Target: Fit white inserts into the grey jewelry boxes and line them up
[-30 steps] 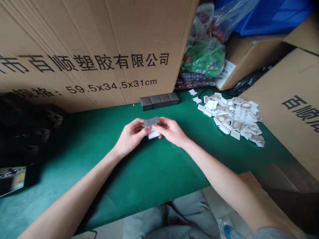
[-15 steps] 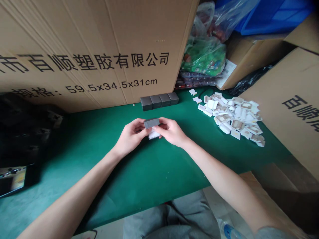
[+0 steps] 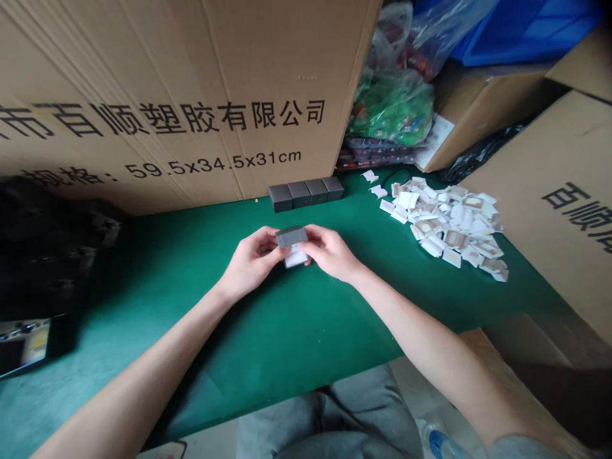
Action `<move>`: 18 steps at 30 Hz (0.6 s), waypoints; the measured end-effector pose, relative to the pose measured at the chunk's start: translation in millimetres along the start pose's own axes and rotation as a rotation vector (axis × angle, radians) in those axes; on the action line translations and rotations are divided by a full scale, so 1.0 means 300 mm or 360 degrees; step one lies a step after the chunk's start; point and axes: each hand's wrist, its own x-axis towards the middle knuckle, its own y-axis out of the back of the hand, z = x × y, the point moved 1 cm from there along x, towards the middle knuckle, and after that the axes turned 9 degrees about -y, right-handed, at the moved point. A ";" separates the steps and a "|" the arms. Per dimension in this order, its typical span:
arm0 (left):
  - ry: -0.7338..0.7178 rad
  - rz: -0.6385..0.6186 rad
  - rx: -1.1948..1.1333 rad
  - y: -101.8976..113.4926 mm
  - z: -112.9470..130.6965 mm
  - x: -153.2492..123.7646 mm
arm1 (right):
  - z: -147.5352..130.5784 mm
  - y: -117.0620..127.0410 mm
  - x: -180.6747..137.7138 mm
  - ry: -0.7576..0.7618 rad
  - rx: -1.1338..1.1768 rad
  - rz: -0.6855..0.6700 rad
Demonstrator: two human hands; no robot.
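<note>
Between my two hands, over the middle of the green table, is a small dark grey box [image 3: 291,238] with a white inside or insert [image 3: 295,256] facing me. My left hand [image 3: 253,258] is closed on its left side, thumb at the front edge. From the right, my right hand [image 3: 329,252] grips the same box, its thumb near the white part. The fingers behind the box are partly hidden. Just beyond my hands, a row of several dark grey boxes [image 3: 306,194] stands against a large carton.
A heap of white folded pieces [image 3: 449,223] lies at the right on the green table [image 3: 296,331]. The large carton [image 3: 191,76] walls off the back; another carton [image 3: 564,204] stands right. Dark objects [image 3: 52,255] sit at the left. Plastic bags [image 3: 394,102] lie behind.
My right thumb has shifted slightly up and away from the white part, so more of it shows. Both hands stay in the same place on the box.
</note>
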 end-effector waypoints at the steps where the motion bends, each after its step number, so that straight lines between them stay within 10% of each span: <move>1: -0.0005 -0.0004 0.0004 0.000 0.000 0.000 | 0.001 -0.001 -0.001 0.0005 -0.0001 0.0003; 18: 0.0267 0.0025 -0.0121 -0.007 0.023 -0.004 | 0.005 0.006 0.010 -0.0015 0.0114 0.0137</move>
